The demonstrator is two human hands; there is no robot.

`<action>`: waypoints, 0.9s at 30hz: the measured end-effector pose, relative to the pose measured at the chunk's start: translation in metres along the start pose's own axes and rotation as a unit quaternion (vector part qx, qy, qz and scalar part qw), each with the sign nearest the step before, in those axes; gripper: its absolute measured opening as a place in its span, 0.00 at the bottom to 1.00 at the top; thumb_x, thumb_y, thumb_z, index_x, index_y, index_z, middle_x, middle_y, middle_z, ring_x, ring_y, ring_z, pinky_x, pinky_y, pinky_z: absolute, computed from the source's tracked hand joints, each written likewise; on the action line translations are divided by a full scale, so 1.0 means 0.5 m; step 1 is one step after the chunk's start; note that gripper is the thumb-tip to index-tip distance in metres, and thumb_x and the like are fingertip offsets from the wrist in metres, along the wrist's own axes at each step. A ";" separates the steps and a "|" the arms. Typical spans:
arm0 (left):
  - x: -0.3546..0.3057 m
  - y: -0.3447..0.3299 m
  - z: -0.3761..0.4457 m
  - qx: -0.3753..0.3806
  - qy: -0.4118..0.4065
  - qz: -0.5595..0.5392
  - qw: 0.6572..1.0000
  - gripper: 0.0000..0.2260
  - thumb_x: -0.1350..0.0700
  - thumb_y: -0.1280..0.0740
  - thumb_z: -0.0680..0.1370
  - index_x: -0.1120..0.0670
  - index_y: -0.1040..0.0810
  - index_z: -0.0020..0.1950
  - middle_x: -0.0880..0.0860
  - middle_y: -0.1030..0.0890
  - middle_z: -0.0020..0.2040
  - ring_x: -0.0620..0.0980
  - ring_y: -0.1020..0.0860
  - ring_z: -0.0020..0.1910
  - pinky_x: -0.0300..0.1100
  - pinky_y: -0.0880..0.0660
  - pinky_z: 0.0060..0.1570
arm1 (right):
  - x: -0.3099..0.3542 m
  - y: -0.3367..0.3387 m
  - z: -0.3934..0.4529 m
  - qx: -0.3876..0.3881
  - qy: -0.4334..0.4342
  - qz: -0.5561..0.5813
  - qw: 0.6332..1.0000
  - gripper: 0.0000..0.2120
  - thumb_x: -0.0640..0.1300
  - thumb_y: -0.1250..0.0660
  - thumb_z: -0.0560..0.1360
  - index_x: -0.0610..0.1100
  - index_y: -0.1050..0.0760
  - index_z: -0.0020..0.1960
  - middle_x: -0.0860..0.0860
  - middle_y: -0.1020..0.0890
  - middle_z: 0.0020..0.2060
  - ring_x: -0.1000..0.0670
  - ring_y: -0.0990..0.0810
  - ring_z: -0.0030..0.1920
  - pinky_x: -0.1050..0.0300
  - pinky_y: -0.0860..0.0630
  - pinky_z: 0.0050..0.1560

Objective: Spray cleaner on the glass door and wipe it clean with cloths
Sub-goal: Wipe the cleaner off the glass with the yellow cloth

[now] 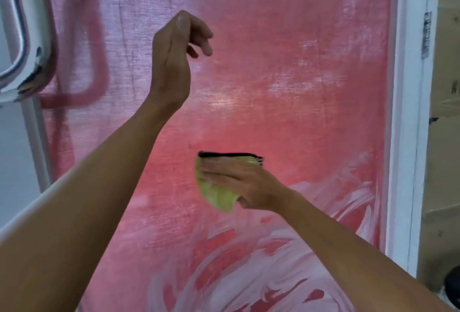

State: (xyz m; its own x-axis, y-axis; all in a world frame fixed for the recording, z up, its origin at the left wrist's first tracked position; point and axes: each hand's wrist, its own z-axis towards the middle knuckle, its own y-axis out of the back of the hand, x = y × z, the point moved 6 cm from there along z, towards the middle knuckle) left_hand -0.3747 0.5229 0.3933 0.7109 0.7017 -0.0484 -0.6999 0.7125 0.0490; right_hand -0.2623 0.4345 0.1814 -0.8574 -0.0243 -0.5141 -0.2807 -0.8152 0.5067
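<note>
The glass door (286, 75) fills most of the view, with pink-red fabric seen through the pane. A yellow-green cloth (219, 194) with a dark upper edge is pressed flat against the glass a little below the middle of the pane, roughly midway between its left and right edges. It is held there by the right hand (246, 187), whose fingers are laid nearly straight across the cloth, pointing left, with the thumb tucked under the cloth's lower edge. White streaks of cleaner (261, 262) are smeared in curved swipes over the lower part of the glass, below and to the right of the cloth. The left hand (176, 55) is raised in front of the upper middle of the pane, its fingers loosely curled downward and holding nothing. A white door frame (405, 137) is seen along the right edge, and a curved white handle (20, 37) at the upper left corner.
</note>
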 end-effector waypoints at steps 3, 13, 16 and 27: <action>0.005 0.050 -0.017 -0.006 0.023 -0.008 1.000 0.22 0.55 0.50 0.89 0.53 0.22 0.43 0.46 0.29 0.24 0.49 0.32 0.22 0.42 0.38 0.25 | -0.046 0.045 -0.029 -0.081 -0.090 0.013 0.993 0.30 0.22 0.36 0.69 0.33 0.27 0.71 0.37 0.28 0.73 0.39 0.30 0.75 0.42 0.27 0.70; 0.020 0.143 -0.061 -0.043 0.061 0.028 0.997 0.22 0.57 0.48 0.86 0.52 0.21 0.37 0.42 0.36 0.27 0.42 0.39 0.29 0.38 0.41 0.35 | -0.109 0.122 0.243 -0.285 -0.243 0.014 0.927 0.30 0.26 0.40 0.70 0.33 0.27 0.71 0.37 0.26 0.72 0.43 0.30 0.74 0.53 0.33 0.76; 0.015 0.152 -0.066 -0.053 0.072 0.030 0.996 0.21 0.58 0.49 0.86 0.51 0.20 0.41 0.47 0.30 0.31 0.42 0.34 0.33 0.39 0.39 0.37 | 0.005 0.025 0.254 -0.154 -0.073 0.040 0.985 0.21 0.25 0.31 0.73 0.28 0.23 0.65 0.33 0.19 0.62 0.41 0.20 0.64 0.48 0.25 0.69; 0.020 0.219 -0.088 -0.089 0.093 0.060 0.990 0.22 0.56 0.47 0.87 0.59 0.21 0.40 0.49 0.36 0.25 0.44 0.39 0.26 0.39 0.41 0.31 | -0.087 0.101 0.184 -0.238 -0.228 0.010 0.944 0.34 0.26 0.40 0.68 0.36 0.30 0.75 0.40 0.31 0.76 0.42 0.32 0.77 0.55 0.34 0.75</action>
State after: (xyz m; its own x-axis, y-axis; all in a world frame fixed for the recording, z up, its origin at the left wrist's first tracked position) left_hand -0.4474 0.6081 0.3541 0.6090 0.7568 -0.2374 -0.7909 0.6021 -0.1095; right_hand -0.2786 0.4477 0.2930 -0.9875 0.1204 -0.1015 -0.1295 -0.9876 0.0889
